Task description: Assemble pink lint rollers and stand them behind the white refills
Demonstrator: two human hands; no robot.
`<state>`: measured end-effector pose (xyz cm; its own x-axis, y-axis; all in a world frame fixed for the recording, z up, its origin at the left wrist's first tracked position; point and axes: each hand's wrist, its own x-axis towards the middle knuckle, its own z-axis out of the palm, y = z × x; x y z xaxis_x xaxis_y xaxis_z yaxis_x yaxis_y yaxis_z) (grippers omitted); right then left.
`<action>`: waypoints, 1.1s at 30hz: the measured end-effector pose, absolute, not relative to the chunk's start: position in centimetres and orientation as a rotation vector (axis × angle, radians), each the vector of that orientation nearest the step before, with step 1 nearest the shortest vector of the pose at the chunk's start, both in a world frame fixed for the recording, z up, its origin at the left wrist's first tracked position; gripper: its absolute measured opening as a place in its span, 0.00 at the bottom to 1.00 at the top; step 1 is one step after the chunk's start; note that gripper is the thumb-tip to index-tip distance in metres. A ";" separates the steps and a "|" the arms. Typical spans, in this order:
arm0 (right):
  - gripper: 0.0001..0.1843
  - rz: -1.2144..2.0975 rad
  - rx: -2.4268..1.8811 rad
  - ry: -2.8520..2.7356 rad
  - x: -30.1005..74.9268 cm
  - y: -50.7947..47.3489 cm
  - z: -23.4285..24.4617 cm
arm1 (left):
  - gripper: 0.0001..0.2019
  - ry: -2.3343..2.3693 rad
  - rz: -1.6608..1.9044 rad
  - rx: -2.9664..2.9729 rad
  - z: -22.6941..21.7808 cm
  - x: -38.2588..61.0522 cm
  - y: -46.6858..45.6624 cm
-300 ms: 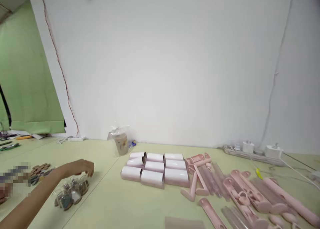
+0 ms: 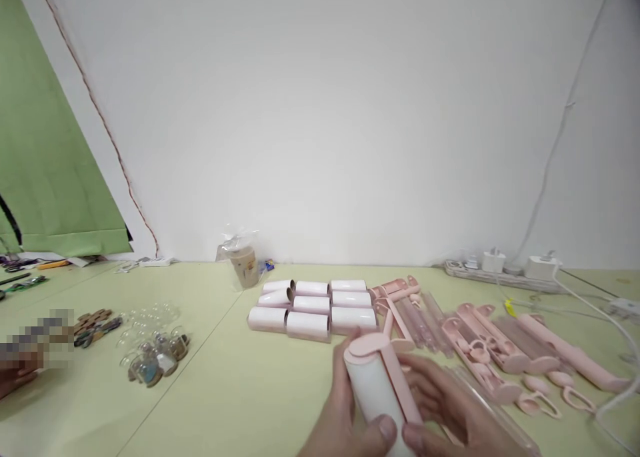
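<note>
A white lint roller refill with a pink plastic holder, together a lint roller point(image 2: 375, 394), is upright and slightly tilted between my hands at the lower middle. My left hand point(image 2: 335, 410) is closed round its left side, thumb across the white roll. On the other side, my right hand point(image 2: 440, 404) grips the pink strip with its thumb low down; its fingers are partly hidden behind. Just beyond are several white rolls point(image 2: 307, 324) in rows. Pink holder parts point(image 2: 480, 370) and clear plastic covers point(image 2: 417, 324) lie to the right.
Glass domes with small contents point(image 2: 150, 364) and wooden discs point(image 2: 90, 324) lie at left, near another person's hand point(image 2: 20, 374). A bagged cup point(image 2: 244, 264) stands by the wall. At back right is a power strip point(image 2: 505, 274) with white cables.
The other person's arm has withdrawn left from the glass domes. Both my hands have come into view holding the lint roller. The view has shifted slightly.
</note>
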<state>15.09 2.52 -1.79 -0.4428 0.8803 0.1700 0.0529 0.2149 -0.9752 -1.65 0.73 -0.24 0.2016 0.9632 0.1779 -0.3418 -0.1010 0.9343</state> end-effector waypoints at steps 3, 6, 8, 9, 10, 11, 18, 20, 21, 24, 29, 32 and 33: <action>0.23 1.048 -1.064 -1.875 16.1 4.0 -1.0 | 0.53 0.989 1.065 1.530 -1.4 -5.4 1.9; 0.20 0.886 -1.141 -2.044 16.5 4.9 -0.7 | 0.48 1.142 0.724 1.636 -3.7 -7.8 2.9; 0.18 0.819 -1.123 -2.201 16.4 4.9 -0.8 | 0.36 1.132 0.666 1.649 -5.2 -7.8 3.2; 0.17 0.779 -1.091 -2.279 16.3 4.7 -0.8 | 0.31 1.123 0.676 1.661 -5.8 -7.6 3.3; 0.16 0.741 -1.051 -2.347 16.2 4.5 -0.8 | 0.26 1.121 0.699 1.667 -6.1 -7.2 3.3; 0.15 0.707 -1.016 -2.396 16.2 4.3 -0.8 | 0.25 1.121 0.707 1.666 -6.3 -6.9 3.2; 0.14 0.562 -1.059 -2.572 16.3 3.0 0.3 | 0.23 1.047 0.691 1.615 -5.5 -6.4 2.9; 0.14 0.564 -1.060 -2.597 16.4 3.0 0.6 | 0.24 1.033 0.686 1.609 -5.6 -6.5 2.9; 0.15 0.570 -1.052 -2.603 16.4 3.0 0.7 | 0.24 1.029 0.687 1.613 -5.7 -6.5 3.0; 0.16 0.543 -1.031 -2.628 16.5 3.1 1.0 | 0.29 1.044 0.698 1.623 -6.2 -6.5 3.1; 0.15 0.431 -1.056 -2.669 15.9 2.9 0.1 | 0.32 1.053 0.683 1.579 -6.7 -6.6 3.1; 0.19 0.485 -1.073 -2.630 15.9 2.8 -0.6 | 0.31 1.003 0.672 1.558 -6.5 -6.7 3.1; 0.22 0.518 -1.067 -2.598 16.2 3.0 -0.5 | 0.31 0.994 0.656 1.555 -6.3 -6.7 3.2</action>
<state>16.20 2.98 -0.51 -0.6860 0.7171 0.1230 0.6150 0.6618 -0.4286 -6.66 3.19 -6.34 0.4904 0.8654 -0.1032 0.2452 -0.0234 0.9692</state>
